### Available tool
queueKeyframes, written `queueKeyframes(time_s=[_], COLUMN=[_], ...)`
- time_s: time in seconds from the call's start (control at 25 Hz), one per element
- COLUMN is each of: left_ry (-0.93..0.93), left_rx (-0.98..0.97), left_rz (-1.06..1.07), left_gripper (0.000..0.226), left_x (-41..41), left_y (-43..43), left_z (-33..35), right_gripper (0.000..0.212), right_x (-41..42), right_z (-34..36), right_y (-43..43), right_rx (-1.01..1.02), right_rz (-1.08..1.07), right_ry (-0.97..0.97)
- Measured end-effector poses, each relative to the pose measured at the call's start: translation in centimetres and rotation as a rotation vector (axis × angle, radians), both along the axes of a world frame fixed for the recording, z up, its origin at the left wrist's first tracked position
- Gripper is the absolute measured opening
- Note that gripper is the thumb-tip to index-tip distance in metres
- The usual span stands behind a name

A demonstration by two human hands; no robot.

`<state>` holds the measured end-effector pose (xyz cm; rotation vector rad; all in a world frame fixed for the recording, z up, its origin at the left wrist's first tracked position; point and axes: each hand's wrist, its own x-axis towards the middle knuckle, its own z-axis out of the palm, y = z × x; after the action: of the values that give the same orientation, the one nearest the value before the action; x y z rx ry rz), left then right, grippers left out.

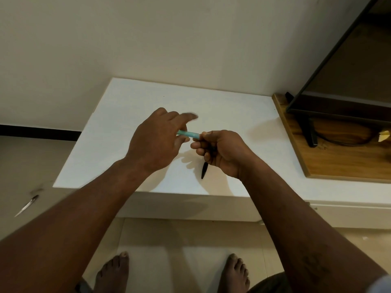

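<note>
Head view. The right hand (220,151) is clamped in a fist round a black pen (204,170), whose pointed end sticks out below the fist, above the white table (118,132). Its thumb and forefinger meet the near end of a teal tube (189,134). The tube runs leftward and passes under the fingers of the left hand (156,142), which are blurred, with the forefinger stretched out; whether this hand pinches the tube or only brushes it cannot be told. Pen and tube are in the air over the middle of the table, between the two hands. Likely risks: if the left-hand hold is loose, a pull or push along the tube could let it slip free, drop to the table and roll off the front edge; a skewed push could jam tube against pen
</note>
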<state>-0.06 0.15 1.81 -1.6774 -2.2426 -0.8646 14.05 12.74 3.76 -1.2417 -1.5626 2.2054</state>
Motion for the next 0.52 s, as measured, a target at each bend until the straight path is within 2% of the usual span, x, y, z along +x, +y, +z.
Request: queueKeyframes(time_s=[0.08,0.2,0.32,0.44,0.52], left_ry=[0.027,0.022,0.019,-0.001,0.006], left_rx=[-0.015,-0.003,-0.018,-0.007,-0.013], left_rz=[-0.014,0.019,0.007,0.039,0.030], left_gripper=[0.029,0.038,0.031,0.040,0.036], left_x=[0.02,0.03,-0.04,-0.03,-0.10], left_y=[-0.02,-0.02,-0.05,-0.02,-0.01], left_z=[-0.02,-0.10,-0.07,-0.04,-0.09], right_gripper=[0.029,0.029,0.029,0.031,0.030], right_x=[0.00,0.02,0.05,0.11,0.17], right_z=[0.00,-0.03,-0.09,-0.07,-0.05], right_y=[0.02,0.05,0.15,0.17,0.20], right_rx=[0.001,0.003,-0.001,-0.002,-0.002], right_rz=[-0.001,-0.001,-0.005,-0.001,0.003], right_ry=[0.000,-0.006,-0.008,-0.014,-0.009])
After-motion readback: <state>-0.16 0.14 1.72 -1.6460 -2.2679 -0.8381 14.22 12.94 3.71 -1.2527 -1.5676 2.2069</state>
